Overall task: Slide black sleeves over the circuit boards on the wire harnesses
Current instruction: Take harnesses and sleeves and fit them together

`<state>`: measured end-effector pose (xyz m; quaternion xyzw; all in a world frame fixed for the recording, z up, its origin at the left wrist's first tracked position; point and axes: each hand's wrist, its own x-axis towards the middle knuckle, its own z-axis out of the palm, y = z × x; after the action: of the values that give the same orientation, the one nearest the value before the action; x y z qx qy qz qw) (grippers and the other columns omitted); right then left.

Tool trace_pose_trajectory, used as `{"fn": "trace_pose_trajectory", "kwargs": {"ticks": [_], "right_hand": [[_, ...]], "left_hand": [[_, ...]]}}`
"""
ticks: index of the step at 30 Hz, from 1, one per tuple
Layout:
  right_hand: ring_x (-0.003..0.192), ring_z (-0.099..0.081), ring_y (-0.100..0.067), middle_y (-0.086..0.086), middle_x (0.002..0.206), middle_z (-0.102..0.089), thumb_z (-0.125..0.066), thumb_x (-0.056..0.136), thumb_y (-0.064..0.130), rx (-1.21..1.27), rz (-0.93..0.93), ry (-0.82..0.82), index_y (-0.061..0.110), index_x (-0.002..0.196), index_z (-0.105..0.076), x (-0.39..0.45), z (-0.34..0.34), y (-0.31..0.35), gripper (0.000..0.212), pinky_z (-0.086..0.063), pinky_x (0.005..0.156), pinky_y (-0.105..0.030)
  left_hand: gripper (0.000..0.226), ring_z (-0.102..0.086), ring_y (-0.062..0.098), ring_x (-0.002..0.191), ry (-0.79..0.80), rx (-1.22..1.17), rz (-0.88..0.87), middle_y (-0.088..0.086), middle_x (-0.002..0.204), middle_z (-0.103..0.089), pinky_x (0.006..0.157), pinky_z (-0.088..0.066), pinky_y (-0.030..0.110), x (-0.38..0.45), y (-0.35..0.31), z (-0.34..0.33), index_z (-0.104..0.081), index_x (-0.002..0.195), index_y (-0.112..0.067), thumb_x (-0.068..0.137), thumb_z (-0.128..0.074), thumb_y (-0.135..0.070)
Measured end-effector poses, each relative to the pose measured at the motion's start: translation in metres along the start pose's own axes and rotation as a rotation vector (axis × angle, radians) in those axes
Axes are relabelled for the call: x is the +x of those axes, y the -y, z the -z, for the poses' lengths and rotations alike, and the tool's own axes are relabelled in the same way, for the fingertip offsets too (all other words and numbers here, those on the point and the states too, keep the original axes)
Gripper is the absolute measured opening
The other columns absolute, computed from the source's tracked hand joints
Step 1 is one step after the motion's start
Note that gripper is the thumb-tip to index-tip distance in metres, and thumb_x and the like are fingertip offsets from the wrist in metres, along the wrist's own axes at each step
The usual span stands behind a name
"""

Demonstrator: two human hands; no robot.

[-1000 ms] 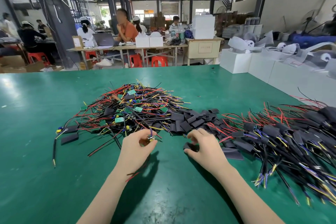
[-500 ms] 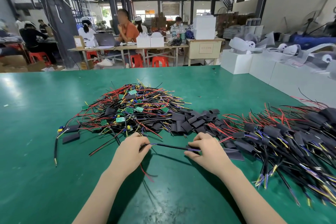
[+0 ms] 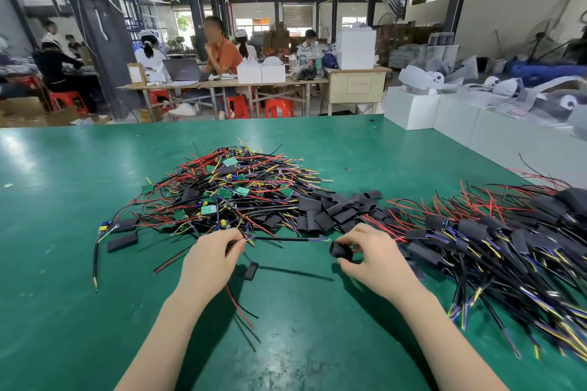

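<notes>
Sleeves (image 3: 330,211) are lying loose in a black heap at the centre of the green bench (image 3: 63,295), between two larger piles. To the left of them, the unsleeved harnesses (image 3: 228,190) are forming a tangled mound with bare green circuit boards (image 3: 209,209) showing among red, black and yellow wires. To the right, the finished harnesses (image 3: 495,241) are spreading toward the bench edge, each carrying a black cover near its middle. I am judging the job as roughly half complete, since both piles are looking comparable in bulk, though the right pile is running out of frame and I cannot count it.

I am working one unit now. My left hand (image 3: 211,259) is gripping the board end of a single harness; the board itself is hidden inside the fingers, so I am assuming rather than seeing it. Its black cable (image 3: 281,239) is stretching rightward in the air toward my right hand (image 3: 370,259), which is pinching one sleeve (image 3: 340,251) with its mouth facing the cable tip. The tip is sitting just beside that opening, apparently not yet inside. One stray sleeve (image 3: 251,270) is resting on the bench below the cable.

Threading and sliding this sleeve along to the board are remaining, then the same for every harness in the left mound.
</notes>
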<state>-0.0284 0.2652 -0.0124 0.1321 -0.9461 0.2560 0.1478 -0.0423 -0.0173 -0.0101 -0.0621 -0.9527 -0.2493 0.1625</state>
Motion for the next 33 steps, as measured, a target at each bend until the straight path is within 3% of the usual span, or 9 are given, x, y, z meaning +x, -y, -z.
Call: {"fn": "trace_pose_trajectory", "kwargs": {"ticks": [6, 13, 19, 22, 25, 27, 30, 33], "right_hand": [[0.081, -0.057, -0.015, 0.004, 0.091, -0.060, -0.073, 0.074, 0.016, 0.023, 0.073, -0.092, 0.015, 0.097, -0.071, -0.002, 0.005, 0.003, 0.023, -0.049, 0.079, -0.035], [0.095, -0.057, -0.018, 0.004, 0.099, -0.062, -0.072, 0.076, 0.019, -0.049, 0.185, -0.063, 0.018, 0.103, -0.070, -0.003, 0.006, 0.008, 0.027, -0.045, 0.084, -0.037], [0.080, -0.061, -0.024, 0.004, 0.086, -0.065, -0.079, 0.066, 0.019, -0.264, 0.260, -0.110, 0.020, 0.089, -0.072, -0.003, 0.004, 0.016, 0.025, -0.045, 0.068, -0.034], [0.072, -0.063, -0.021, 0.006, 0.080, -0.065, -0.084, 0.058, 0.018, -0.289, 0.271, -0.126, 0.022, 0.083, -0.072, -0.002, 0.001, 0.018, 0.028, -0.046, 0.065, -0.033], [0.075, -0.063, -0.020, 0.006, 0.083, -0.064, -0.081, 0.063, 0.020, -0.246, 0.292, -0.093, 0.022, 0.087, -0.071, -0.003, -0.004, 0.020, 0.026, -0.045, 0.066, -0.033], [0.077, -0.062, -0.020, 0.006, 0.085, -0.064, -0.078, 0.067, 0.022, -0.191, 0.320, -0.085, 0.023, 0.088, -0.070, -0.004, -0.008, 0.025, 0.023, -0.043, 0.066, -0.032], [0.078, -0.061, -0.021, 0.005, 0.085, -0.064, -0.074, 0.069, 0.022, -0.148, 0.339, -0.108, 0.022, 0.089, -0.070, -0.005, -0.009, 0.030, 0.020, -0.042, 0.065, -0.030], [0.082, -0.058, -0.023, 0.003, 0.089, -0.064, -0.072, 0.071, 0.019, -0.081, 0.315, -0.176, 0.018, 0.093, -0.070, -0.006, -0.006, 0.028, 0.022, -0.048, 0.070, -0.033]], "left_hand": [[0.021, -0.055, 0.014, 0.068, -0.004, -0.005, 0.005, -0.007, 0.069, -0.060, 0.060, -0.042, 0.028, 0.001, 0.002, 0.001, -0.057, 0.076, -0.026, 0.096, -0.056, -0.026], [0.016, -0.058, 0.014, 0.072, 0.019, -0.001, 0.020, -0.008, 0.072, -0.063, 0.066, -0.051, 0.033, 0.000, 0.001, -0.001, -0.062, 0.082, -0.025, 0.096, -0.056, -0.027], [0.020, -0.059, 0.011, 0.067, 0.092, -0.098, -0.014, -0.007, 0.069, -0.065, 0.067, -0.048, 0.030, -0.001, -0.007, -0.003, -0.065, 0.076, -0.026, 0.095, -0.058, -0.023], [0.027, -0.054, 0.006, 0.054, 0.273, -0.349, 0.000, -0.006, 0.063, -0.066, 0.055, -0.044, 0.020, -0.002, -0.019, -0.008, -0.070, 0.069, -0.028, 0.093, -0.060, -0.024], [0.019, -0.048, 0.009, 0.051, 0.410, -0.641, 0.091, -0.003, 0.061, -0.064, 0.052, -0.041, 0.022, -0.006, -0.029, -0.018, -0.076, 0.078, -0.023, 0.092, -0.064, -0.026], [0.010, -0.049, 0.012, 0.051, 0.441, -0.803, 0.174, 0.004, 0.067, -0.066, 0.052, -0.043, 0.022, -0.008, -0.036, -0.025, -0.074, 0.088, -0.015, 0.087, -0.071, -0.024], [0.045, -0.057, 0.020, 0.059, 0.458, -1.105, 0.344, 0.024, 0.085, -0.070, 0.057, -0.049, 0.025, -0.008, -0.042, -0.027, -0.063, 0.106, -0.001, 0.068, -0.086, -0.010], [0.049, -0.068, 0.023, 0.068, 0.374, -1.334, 0.420, 0.026, 0.090, -0.069, 0.063, -0.056, 0.025, -0.005, -0.039, -0.021, -0.065, 0.098, 0.007, 0.053, -0.083, -0.002]]}}
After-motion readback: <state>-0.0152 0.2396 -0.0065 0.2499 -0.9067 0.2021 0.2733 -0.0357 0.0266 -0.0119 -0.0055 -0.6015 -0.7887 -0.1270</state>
